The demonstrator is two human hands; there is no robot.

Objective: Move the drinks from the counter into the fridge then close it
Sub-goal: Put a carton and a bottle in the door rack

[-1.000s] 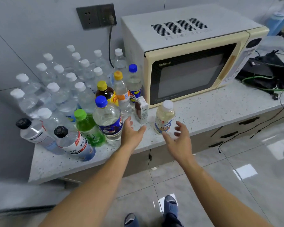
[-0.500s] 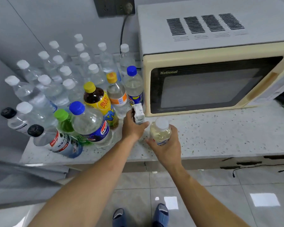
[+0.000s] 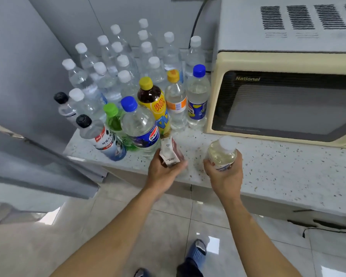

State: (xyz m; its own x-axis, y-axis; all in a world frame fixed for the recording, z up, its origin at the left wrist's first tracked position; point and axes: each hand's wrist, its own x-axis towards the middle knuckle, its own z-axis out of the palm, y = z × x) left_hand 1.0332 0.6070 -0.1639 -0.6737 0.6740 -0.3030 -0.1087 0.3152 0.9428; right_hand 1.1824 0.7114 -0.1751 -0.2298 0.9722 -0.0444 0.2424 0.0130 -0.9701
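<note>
My left hand (image 3: 164,172) grips a small brown and white drink carton (image 3: 170,152), tilted, at the counter's front edge. My right hand (image 3: 226,176) holds a small pale yellow bottle with a white cap (image 3: 222,152) just above the speckled counter (image 3: 268,168). Behind them stand a blue-capped Pepsi bottle (image 3: 140,126), a green bottle (image 3: 114,120), a yellow-capped tea bottle (image 3: 154,102), an orange-label bottle (image 3: 175,98) and a blue-capped clear bottle (image 3: 197,96). Several white-capped water bottles (image 3: 116,76) fill the back left corner.
A cream microwave (image 3: 284,92) takes up the counter's right side, with a cable running up the wall behind it. A grey fridge panel (image 3: 32,160) juts in at the left. Tiled floor (image 3: 168,226) and my slippers lie below.
Both hands went from reaching open to closing on the carton and the small bottle, then lifted them toward the counter's front edge. The camera moved closer.
</note>
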